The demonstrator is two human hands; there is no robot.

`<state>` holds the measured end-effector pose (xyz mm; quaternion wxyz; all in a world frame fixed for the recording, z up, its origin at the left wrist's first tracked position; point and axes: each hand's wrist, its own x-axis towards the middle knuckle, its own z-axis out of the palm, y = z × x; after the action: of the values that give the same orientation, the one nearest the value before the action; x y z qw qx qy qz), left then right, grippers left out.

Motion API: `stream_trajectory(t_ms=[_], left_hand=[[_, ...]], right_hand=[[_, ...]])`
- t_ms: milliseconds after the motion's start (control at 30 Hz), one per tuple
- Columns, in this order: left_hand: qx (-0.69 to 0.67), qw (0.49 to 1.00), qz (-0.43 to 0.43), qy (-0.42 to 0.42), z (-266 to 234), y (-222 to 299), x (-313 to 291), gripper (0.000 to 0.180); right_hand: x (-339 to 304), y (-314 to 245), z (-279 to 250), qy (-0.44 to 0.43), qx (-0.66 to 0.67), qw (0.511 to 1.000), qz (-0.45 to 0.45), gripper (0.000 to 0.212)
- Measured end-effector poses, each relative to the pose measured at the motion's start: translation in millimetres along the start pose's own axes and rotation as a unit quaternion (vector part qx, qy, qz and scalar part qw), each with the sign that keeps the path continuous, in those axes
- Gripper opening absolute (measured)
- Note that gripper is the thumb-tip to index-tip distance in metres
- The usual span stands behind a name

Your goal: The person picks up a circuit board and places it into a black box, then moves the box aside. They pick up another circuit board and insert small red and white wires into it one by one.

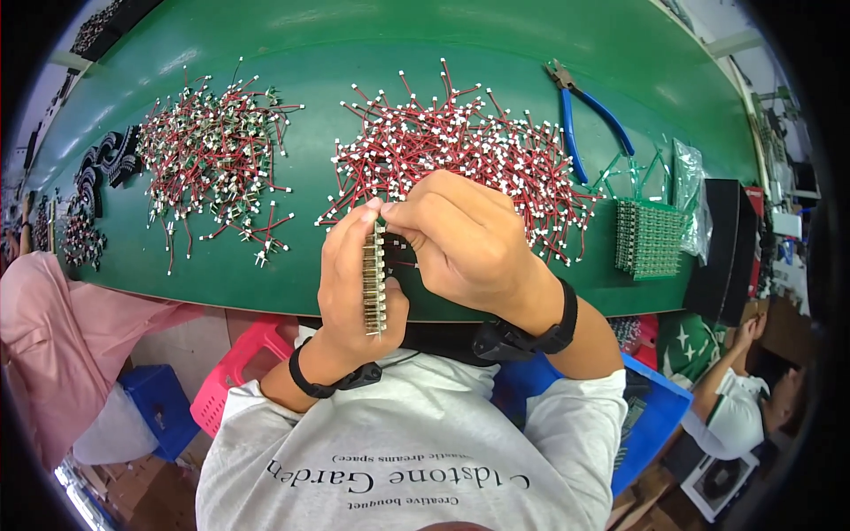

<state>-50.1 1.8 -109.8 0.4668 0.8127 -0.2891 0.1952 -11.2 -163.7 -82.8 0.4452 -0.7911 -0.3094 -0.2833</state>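
Note:
My left hand (pixel 336 288) is closed around a narrow strip of circuit board (pixel 374 283), held upright and nearly edge-on above the table's near edge. A row of small white connectors runs down one side of the strip, with thin pins along the other. At the strip's far end, my right hand (pixel 469 239) is closed in a pinch, its fingertips meeting those of my left. What sits between the right fingertips is too small to tell. Just beyond my hands lies a heap of short red-and-black cables with white plugs (pixel 460 133).
A second heap of cables with small green boards (pixel 212 146) lies on the green table (pixel 310 44) at left. Blue-handled cutters (pixel 611 119), a stack of green circuit boards (pixel 645 237), a clear plastic bag (pixel 691 190) and a black box (pixel 722 248) are at right. Other people sit either side.

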Motion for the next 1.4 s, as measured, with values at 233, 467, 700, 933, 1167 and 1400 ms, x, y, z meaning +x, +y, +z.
stream_trajectory(t_ms=[233,467,700,933,1167,1400], left_hand=[[-0.034,0.999,-0.019,0.03,-1.5,4.1,-4.0,0.07],[-0.38,0.899,-0.174,0.13,-41.1,4.3,-9.9,0.076],[-0.441,0.863,-0.236,0.069,-37.9,-11.9,-17.3,0.069],[-0.332,0.932,-0.138,-0.042,-37.0,-26.7,-18.5,0.071],[-0.4,0.897,-0.187,0.018,-38.2,-19.2,-22.3,0.068],[-0.395,0.897,-0.199,0.017,-35.4,-17.7,-21.0,0.07]], right_hand=[[5.9,0.0,-5.2,-0.021,-0.024,0.999,-0.026,0.024],[14.1,18.5,-24.8,0.009,-0.119,0.987,0.112,0.015],[29.4,57.9,-54.1,-0.125,-0.114,0.941,0.293,0.018],[51.7,113.2,-33.9,-0.125,-0.247,0.923,0.267,0.021],[54.9,111.6,-2.8,-0.079,-0.286,0.912,0.282,0.014],[49.4,99.1,-21.5,0.011,-0.153,0.957,0.248,0.014]])
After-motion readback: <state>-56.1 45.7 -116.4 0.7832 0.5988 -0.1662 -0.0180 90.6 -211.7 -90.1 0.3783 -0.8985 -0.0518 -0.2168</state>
